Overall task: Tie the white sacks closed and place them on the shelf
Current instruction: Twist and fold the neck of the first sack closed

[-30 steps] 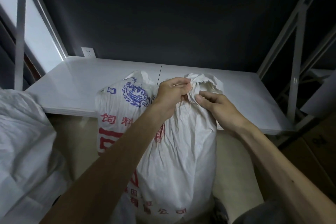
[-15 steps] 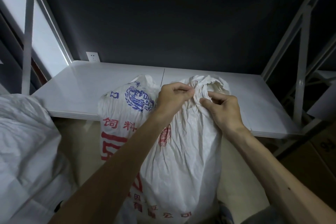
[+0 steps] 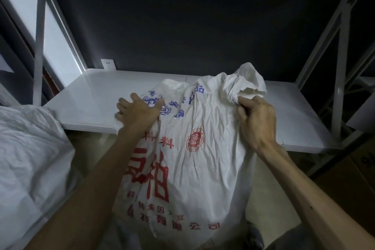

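Observation:
A white sack [image 3: 194, 168] with red and blue printed characters leans against the front edge of the white shelf board [image 3: 91, 95], its top lying over the board. My right hand [image 3: 256, 122] grips the bunched neck of the sack [image 3: 243, 85] at its upper right. My left hand [image 3: 138, 111] lies on the sack's upper left shoulder with fingers spread, pressing the fabric.
A second white sack [image 3: 30, 158] sits at the left. Grey metal shelf uprights [image 3: 341, 71] stand at both sides, with a dark wall behind and a wall socket [image 3: 108, 64]. A cardboard box [image 3: 355, 178] is at the lower right.
Both hands left the centre of the sack's neck. The right hand pulled the bunched neck to the right, the left hand slid to the sack's left shoulder, and the sack now tilts onto the shelf.

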`<state>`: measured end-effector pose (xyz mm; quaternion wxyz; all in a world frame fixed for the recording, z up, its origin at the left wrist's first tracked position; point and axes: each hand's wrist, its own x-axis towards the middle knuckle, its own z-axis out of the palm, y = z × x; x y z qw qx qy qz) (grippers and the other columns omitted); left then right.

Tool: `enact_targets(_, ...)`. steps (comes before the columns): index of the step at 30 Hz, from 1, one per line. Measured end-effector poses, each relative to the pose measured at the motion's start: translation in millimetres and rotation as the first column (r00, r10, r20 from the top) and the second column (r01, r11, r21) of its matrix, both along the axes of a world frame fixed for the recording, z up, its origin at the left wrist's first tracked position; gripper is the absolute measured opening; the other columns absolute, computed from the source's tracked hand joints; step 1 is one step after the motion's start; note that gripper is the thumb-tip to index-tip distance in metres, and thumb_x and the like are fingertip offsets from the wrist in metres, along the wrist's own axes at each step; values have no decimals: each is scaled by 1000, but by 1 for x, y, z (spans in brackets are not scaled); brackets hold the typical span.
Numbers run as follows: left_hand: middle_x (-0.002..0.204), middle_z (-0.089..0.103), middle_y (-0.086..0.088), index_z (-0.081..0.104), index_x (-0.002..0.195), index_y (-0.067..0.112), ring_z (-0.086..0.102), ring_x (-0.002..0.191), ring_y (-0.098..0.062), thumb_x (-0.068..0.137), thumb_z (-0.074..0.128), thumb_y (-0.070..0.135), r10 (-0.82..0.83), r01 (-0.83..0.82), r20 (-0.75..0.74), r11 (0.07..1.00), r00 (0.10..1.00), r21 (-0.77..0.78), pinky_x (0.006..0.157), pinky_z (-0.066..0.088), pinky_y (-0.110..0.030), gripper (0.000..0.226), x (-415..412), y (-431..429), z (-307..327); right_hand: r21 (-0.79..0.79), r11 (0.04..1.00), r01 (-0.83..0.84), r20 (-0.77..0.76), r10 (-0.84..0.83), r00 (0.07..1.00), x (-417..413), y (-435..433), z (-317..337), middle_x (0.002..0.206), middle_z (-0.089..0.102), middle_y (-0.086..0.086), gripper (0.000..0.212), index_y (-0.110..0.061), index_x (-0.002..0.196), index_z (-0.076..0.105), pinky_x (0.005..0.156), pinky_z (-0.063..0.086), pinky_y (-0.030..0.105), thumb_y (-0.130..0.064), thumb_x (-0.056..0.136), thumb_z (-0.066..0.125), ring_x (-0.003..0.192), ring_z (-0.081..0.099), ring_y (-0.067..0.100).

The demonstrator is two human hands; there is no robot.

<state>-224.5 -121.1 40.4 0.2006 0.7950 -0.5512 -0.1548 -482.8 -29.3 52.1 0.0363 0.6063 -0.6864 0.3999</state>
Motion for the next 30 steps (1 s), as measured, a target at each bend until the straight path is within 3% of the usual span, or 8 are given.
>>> enact_targets(5,149,43,-21,33,146,10,48,129,-42,82,33,86,12,11,-128,985,992,174,113,30,-55,99,28,5,-4,-29,999,13,53,-12,999,-2,-3,-2,90,59,11,30,-16,113,72,79,49,36,-7,92,53,83,56,26)
enact_targets(9,107,67,-15,60,112,5,66,81,-29,83,44,80,-47,187,-459,946,887,264,79,52,-37,82,33,11,1,-10,1000,1,103,1,995,-4,-4,-4,88,56,14,34,-15,120,69,75,39,28,-3,94,49,81,54,27)
enact_targets(15,93,70,-10,63,105,12,68,81,-29,81,67,62,-10,288,-646,900,764,327,59,53,-34,56,28,17,15,27,992,-122,144,117,983,-3,-4,-2,80,60,13,23,-3,77,59,65,36,23,6,87,40,77,56,25)
enact_targets(17,95,71,-11,63,103,11,69,84,-30,81,74,50,0,280,-695,915,719,290,61,55,-37,47,25,16,18,50,992,-117,268,100,958,-3,-6,-2,83,60,11,22,0,85,62,64,36,21,2,89,40,77,54,18)
enact_targets(20,108,71,-17,62,112,-3,70,93,-35,74,85,20,61,131,-834,979,549,158,73,60,-46,50,26,10,18,16,997,-70,254,63,965,-2,-10,-1,83,47,2,27,-10,83,65,65,28,19,4,89,43,73,41,10)
enact_targets(23,116,71,-16,64,118,-2,69,101,-37,67,86,8,72,105,-933,988,352,116,80,60,-49,57,24,9,20,-30,998,-54,199,59,978,-1,-9,1,69,38,-1,37,-23,63,37,58,26,26,9,81,37,65,34,13)
enact_targets(27,117,71,-17,65,121,3,69,104,-39,77,77,6,63,220,-950,966,306,134,83,58,-49,45,3,18,22,23,996,-89,269,80,960,7,-8,7,76,55,9,25,-13,75,48,66,36,34,-10,93,31,74,49,21)
enact_targets(30,107,75,-15,68,118,6,72,93,-35,84,71,7,16,262,-947,959,322,105,75,59,-43,34,-14,28,27,67,986,-149,414,109,904,8,-6,12,76,55,8,43,-2,79,48,67,39,39,-31,104,30,72,48,18)
